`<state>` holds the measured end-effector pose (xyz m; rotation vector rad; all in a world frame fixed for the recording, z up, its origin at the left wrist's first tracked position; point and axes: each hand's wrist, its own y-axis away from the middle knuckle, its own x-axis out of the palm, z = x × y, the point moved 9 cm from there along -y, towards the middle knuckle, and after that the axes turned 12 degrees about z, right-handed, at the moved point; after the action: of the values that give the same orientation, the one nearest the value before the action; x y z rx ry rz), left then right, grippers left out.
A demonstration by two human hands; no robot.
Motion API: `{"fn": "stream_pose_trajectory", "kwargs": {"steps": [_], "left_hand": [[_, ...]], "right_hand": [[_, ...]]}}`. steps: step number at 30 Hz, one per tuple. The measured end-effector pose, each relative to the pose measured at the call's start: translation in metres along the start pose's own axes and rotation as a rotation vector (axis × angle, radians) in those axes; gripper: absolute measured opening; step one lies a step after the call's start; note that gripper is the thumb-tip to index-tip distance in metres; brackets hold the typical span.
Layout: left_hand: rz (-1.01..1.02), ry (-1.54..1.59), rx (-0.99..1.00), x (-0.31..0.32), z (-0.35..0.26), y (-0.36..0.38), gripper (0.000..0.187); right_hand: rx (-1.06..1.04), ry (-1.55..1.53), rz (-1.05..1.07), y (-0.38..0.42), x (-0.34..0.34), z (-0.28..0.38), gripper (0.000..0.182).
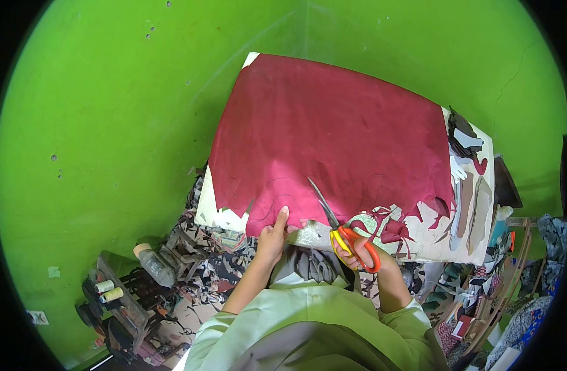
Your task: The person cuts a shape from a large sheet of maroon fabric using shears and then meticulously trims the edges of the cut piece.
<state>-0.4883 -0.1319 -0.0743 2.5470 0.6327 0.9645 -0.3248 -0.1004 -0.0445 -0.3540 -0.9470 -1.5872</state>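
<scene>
A large dark red sheet (333, 123), looking like leather or fabric, lies over the white table top, its near edge cut unevenly. My left hand (273, 241) grips that near edge, thumb on top and fingers underneath. Faint curved outlines are drawn on the sheet close to the thumb. In my right hand (356, 253) is a pair of scissors (338, 232) with orange and yellow handles, fingers through the loops. The blades point away from me and to the left, overlapping the sheet's front edge. Curled red offcuts (395, 231) lie just right of the scissors.
At the table's right end are dark cut pieces (461, 143) and long grey and brown shapes (479, 210). Scraps cover the floor (190, 315). To the left stands a wooden bench with thread spools (112, 295) and a bottle (153, 266). Green walls (110, 123) meet behind the table.
</scene>
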Motion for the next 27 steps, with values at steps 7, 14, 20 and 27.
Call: {"fn": "stream_pose_trajectory", "kwargs": {"steps": [7,14,20,27], "left_hand": [[-0.058,-0.084,-0.042,-0.024,0.022,-0.007,0.031],[-0.053,-0.012,-0.022,-0.004,0.002,0.002,0.030],[-0.026,-0.014,-0.044,-0.007,0.005,0.001,0.031],[0.000,0.004,-0.051,-0.004,0.006,0.000,0.034]], "right_hand": [[0.094,-0.010,-0.078,0.008,0.001,0.004,0.051],[0.044,0.032,-0.121,0.013,0.007,0.022,0.020],[0.059,-0.075,-0.124,0.013,-0.001,0.009,0.020],[0.085,-0.055,-0.150,0.011,0.006,0.015,0.020]]}}
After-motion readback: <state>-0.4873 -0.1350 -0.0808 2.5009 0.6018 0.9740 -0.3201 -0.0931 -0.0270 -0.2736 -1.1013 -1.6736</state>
